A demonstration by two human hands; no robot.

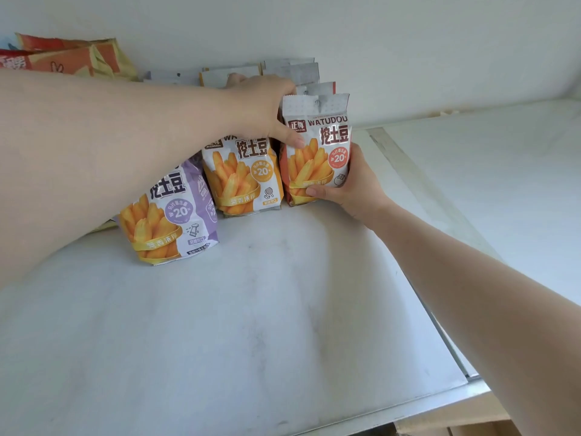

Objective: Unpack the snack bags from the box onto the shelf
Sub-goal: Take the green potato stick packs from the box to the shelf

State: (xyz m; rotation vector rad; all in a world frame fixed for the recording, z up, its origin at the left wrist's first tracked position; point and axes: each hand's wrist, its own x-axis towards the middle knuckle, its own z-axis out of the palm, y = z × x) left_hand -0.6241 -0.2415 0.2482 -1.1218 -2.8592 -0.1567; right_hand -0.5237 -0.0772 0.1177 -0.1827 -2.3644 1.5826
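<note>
White shelf bears upright snack bags.

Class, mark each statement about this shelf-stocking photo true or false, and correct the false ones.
1. Both hands touch the red snack bag. True.
2. The purple snack bag lies flat on the shelf. False: it stands upright.
3. The yellow snack bag stands between the purple and red ones. True.
4. The right hand is empty. False: it grips the red bag's lower right side.
5. The left hand holds the red bag's upper left edge. True.
</note>
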